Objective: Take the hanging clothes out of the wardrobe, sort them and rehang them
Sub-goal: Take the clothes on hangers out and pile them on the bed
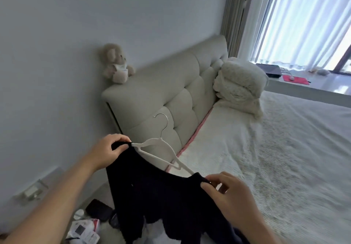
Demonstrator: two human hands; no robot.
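Cool daylight reaches us through the sheer curtain (307, 21) far right, blown out to glare there, the wall (57, 44) at left dimmer and bluish, soft motion blur over the bedspread (294, 158), wide-angle bending at our frame edges, shadows faint.

Both forearms bare — no sleeves in view; hands (106, 151) ungloved, ringless.
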